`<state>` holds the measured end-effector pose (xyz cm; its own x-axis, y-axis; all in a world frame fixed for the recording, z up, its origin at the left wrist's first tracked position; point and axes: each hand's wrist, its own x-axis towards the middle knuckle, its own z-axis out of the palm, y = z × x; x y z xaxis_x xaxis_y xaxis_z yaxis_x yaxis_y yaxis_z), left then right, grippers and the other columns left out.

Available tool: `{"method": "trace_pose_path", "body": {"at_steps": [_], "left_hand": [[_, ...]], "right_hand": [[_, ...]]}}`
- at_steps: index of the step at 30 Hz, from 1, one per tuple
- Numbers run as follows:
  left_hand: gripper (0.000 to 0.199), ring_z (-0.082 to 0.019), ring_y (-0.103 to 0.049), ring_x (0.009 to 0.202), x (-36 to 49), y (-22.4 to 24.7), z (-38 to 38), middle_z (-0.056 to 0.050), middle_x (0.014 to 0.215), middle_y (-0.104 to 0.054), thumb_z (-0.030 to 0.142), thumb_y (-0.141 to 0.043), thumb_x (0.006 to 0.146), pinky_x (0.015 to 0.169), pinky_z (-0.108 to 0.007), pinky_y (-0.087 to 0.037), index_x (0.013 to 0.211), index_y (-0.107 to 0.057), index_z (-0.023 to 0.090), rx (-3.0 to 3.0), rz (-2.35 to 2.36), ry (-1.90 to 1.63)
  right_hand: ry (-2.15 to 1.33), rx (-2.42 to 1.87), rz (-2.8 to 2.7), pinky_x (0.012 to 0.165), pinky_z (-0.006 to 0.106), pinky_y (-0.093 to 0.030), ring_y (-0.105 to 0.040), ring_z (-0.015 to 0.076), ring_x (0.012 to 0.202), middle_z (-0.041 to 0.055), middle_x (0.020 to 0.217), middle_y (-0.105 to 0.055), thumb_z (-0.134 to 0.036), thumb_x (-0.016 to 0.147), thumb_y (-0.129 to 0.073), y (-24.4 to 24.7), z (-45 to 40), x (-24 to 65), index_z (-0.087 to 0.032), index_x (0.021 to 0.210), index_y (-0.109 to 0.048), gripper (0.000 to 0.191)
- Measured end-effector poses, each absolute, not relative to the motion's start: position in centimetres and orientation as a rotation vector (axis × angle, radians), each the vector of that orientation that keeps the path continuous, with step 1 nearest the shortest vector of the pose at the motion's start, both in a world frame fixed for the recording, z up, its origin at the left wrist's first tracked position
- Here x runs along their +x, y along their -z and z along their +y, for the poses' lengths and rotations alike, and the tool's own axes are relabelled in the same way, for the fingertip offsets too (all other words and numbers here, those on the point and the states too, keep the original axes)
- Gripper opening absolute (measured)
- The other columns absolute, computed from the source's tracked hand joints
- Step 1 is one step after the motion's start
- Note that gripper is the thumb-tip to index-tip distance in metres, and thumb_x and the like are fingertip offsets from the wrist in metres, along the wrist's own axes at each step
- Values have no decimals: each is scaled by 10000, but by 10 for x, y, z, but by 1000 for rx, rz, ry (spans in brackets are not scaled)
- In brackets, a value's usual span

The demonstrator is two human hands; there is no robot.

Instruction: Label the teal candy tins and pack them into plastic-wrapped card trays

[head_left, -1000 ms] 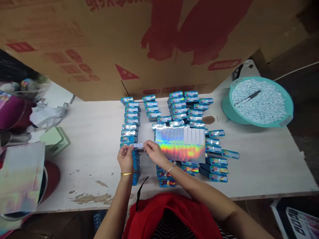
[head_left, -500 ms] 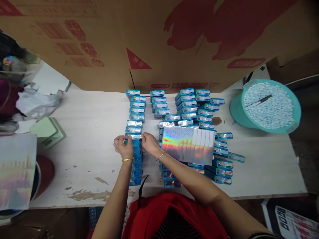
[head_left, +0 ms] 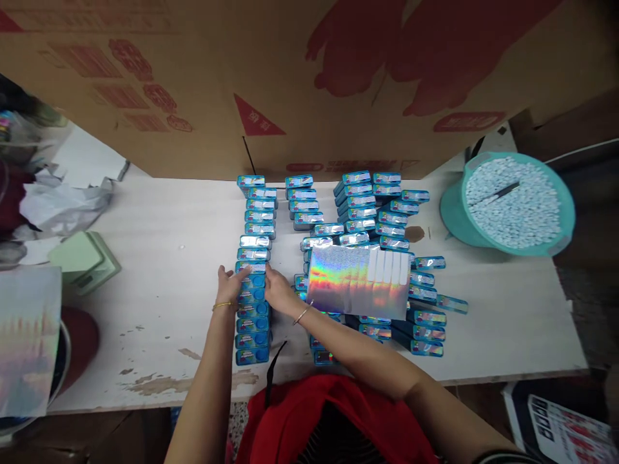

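A: What is held by the two hands?

B: The left hand and the right hand are laid on either side of one small blue box in the left column of boxes, about the middle of the surface. The box is pressed between the fingers of both hands; the fingers are bent around it, not released.

A: How far is the work judged to be?

B: It seems well advanced but not finished. In this column the boxes toward the far edge are already covered with a shiny strip, while the boxes toward the near edge show a plain blue top. The box between the hands is just at this border. On the holographic sticker sheet, which is laid over the middle group of boxes, several white gaps are seen at its right part, so some strips are probably taken off, and many are left.

A: What is hidden or unclear?

B: The fingertips are partly hidden behind the box, so it cannot be told if a strip is under them. The boxes beneath the sheet are covered. The print on the boxes is too small to be read. The teal basin at the far right corner is filled with small white pieces, and a dark thin object is laid on them; what it is cannot be told. The cardboard wall closes the far edge, and the things at the left edge are cut off.
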<state>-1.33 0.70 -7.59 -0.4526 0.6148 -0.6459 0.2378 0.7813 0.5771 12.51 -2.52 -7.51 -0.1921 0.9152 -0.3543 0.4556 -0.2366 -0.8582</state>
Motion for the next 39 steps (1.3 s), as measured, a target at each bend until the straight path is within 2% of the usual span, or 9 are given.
{"method": "trace_pose_path", "body": {"at_steps": [3, 5, 8, 11, 14, 19, 25, 34, 39], "left_hand": [[1019, -387, -469, 1203, -13, 59, 11, -241, 1354, -403, 435, -798, 548, 931, -527, -419, 1393, -315, 133, 860, 2149, -483], [908, -400, -364, 1285, 0, 45, 14, -211, 1379, -396, 459, -758, 602, 1010, -582, -314, 1366, -371, 157, 1245, 2278, -555], [484, -299, -483, 1173, 49, 28, 21, -142, 1202, -552, 438, -561, 817, 999, -478, -362, 1220, -515, 173, 1784, 2060, -786], [270, -222, -557, 1010, 127, 20, 28, -91, 1030, -622, 328, -424, 916, 901, -363, -424, 1080, -588, 190, 2099, 1520, -742], [255, -244, -535, 1020, 201, 25, 36, -98, 1092, -619, 255, -423, 916, 855, -380, -408, 1086, -608, 214, 2378, 1193, -417], [242, -270, -530, 958, 251, 50, 42, -119, 990, -626, 185, -423, 906, 765, -391, -378, 975, -655, 207, 2632, 1090, 44], [253, -277, -516, 959, 248, 61, 31, -121, 1068, -610, 210, -429, 913, 771, -402, -355, 1063, -632, 200, 2759, 1112, 41], [276, -287, -527, 938, 248, 58, 26, -125, 1008, -636, 192, -416, 911, 787, -424, -355, 1086, -628, 201, 2821, 1077, 32], [241, -276, -544, 985, 239, 54, 9, -125, 1096, -637, 163, -450, 893, 832, -423, -377, 1055, -624, 198, 2737, 992, -151]], "right_hand": [[-1482, -1588, -1689, 686, 268, -464, -599, 196, 746, 49, 808, -665, -93, 793, -524, 56, -19, 136, -184, 997, -622, 245], [-1354, -1566, -1709, 707, 273, -461, -598, 197, 777, 58, 840, -662, -145, 827, -522, 36, -16, 156, -189, 1002, -620, 206], [-1012, -1582, -1586, 790, 285, -438, -578, 190, 892, 74, 971, -634, -255, 926, -417, 12, -15, 212, -198, 1033, -586, 208], [-798, -1743, -1335, 696, 269, -405, -533, 168, 747, 20, 779, -574, -326, 949, -377, 8, -19, 285, -212, 828, -544, 236], [-717, -1849, -1221, 612, 266, -342, -448, 152, 623, -18, 649, -467, -340, 949, -354, 27, -26, 342, -220, 696, -449, 296], [-696, -1882, -1193, 620, 266, -321, -444, 156, 650, -13, 662, -460, -317, 922, -356, 64, -32, 368, -224, 674, -397, 268], [-667, -1896, -1145, 640, 269, -317, -451, 156, 668, -6, 671, -475, -295, 905, -369, 75, -28, 369, -222, 668, -393, 250], [-721, -1825, -1047, 600, 258, -305, -426, 141, 626, -29, 625, -438, -340, 912, -376, 73, -30, 372, -222, 647, -374, 290], [-732, -1826, -1029, 614, 262, -317, -438, 146, 640, -23, 635, -460, -361, 906, -380, 75, -29, 371, -222, 649, -394, 292]]}}
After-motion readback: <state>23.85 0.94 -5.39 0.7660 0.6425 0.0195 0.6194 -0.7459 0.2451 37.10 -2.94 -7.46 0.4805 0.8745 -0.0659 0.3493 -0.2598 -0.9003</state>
